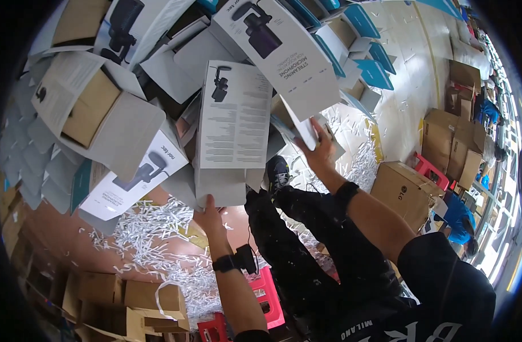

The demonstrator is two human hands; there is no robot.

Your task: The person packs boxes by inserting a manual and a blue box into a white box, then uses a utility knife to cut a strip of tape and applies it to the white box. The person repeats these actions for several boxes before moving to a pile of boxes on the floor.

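A white carton (233,114), printed with a black microphone, lies in front of me with its open end toward me. My left hand (210,219) pinches the grey flap at its near end. To its right, a second white microphone carton (281,54) leans at a slant, its lower end open. My right hand (319,149) grips a pale flap (305,130) by that end, thumb on the near side and fingers behind. How this flap joins the carton is partly hidden. A wristband (236,261) is on my left wrist and another (346,196) on my right.
More opened cartons (107,108) pile up at the left, teal-sided ones (375,71) at the far right. Shredded paper (158,228) covers floor around my legs. Pink stools (266,296), brown boxes (406,191) and empty brown cartons (110,319) stand nearby. People in blue (459,219) sit at the right.
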